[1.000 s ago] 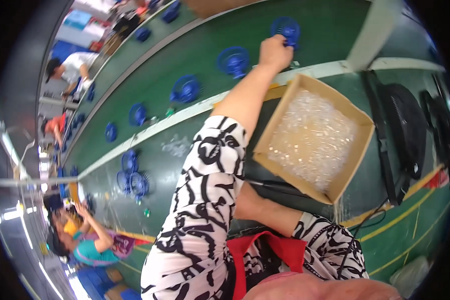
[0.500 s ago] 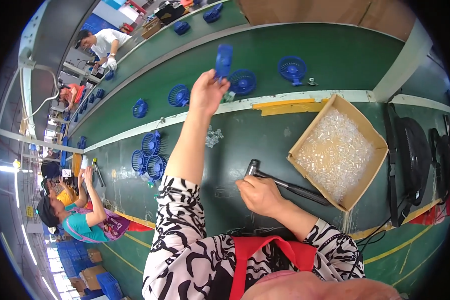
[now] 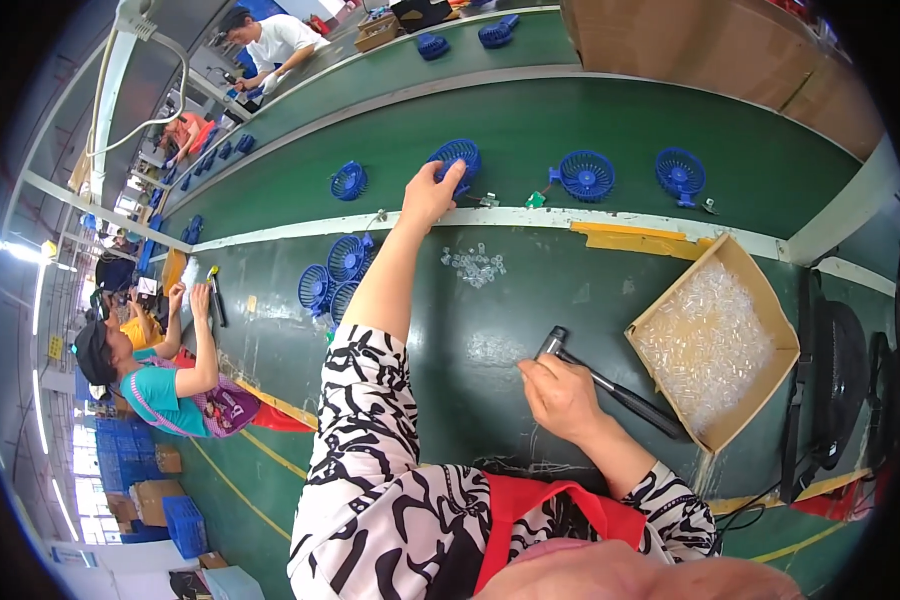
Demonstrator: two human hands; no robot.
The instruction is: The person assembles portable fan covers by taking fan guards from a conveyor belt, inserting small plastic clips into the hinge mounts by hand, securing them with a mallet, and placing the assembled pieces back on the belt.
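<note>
My left hand [image 3: 433, 197] reaches over the green conveyor belt, its fingers closed on the rim of a round blue fan housing [image 3: 458, 153]. Part of that housing is covered by the fingers. My right hand [image 3: 562, 400] rests low over the workbench with its fingers curled together; whatever it may hold is hidden. Just beside it lies a hammer [image 3: 625, 395] with a metal head and a black handle. Between the hands, nearer the belt, is a loose cluster of small clear plastic pieces [image 3: 475, 266]. Blue fan housings [image 3: 345, 258] are grouped left of my left forearm.
A cardboard box [image 3: 796, 352] of clear plastic pieces stands at right, beside a black bag [image 3: 838, 370]. More blue fan housings [image 3: 585, 175] sit on the belt, with a small green board [image 3: 536, 200]. Co-workers sit at left [image 3: 165, 385] and far left [image 3: 275, 45].
My left hand has come down from holding up a blue piece and now grips a fan housing on the belt. My right hand stays beside the hammer. The view has shifted.
</note>
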